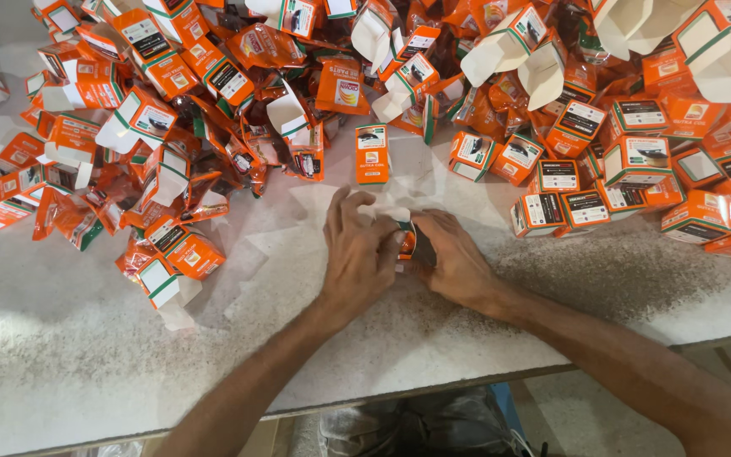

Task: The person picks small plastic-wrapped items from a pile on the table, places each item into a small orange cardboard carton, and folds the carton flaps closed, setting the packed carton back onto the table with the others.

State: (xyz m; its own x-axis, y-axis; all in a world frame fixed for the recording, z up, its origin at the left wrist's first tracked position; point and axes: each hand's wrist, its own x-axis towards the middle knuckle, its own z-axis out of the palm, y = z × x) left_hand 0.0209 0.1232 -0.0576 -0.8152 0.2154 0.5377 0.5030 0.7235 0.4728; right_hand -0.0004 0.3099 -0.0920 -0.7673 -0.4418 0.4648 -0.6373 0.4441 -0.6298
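Orange and white, the small carton (405, 241) sits low on the desk (86, 338) near its front edge, mostly hidden between both hands. The left hand (357, 254) has its grip clenched over the carton from the left with fingers curled on top, and the right hand (454, 258) grasps it from the right side. Just beyond stands an upright orange box (372, 154), and farther back a heap of open and closed cartons (239, 76) spreads across the desk.
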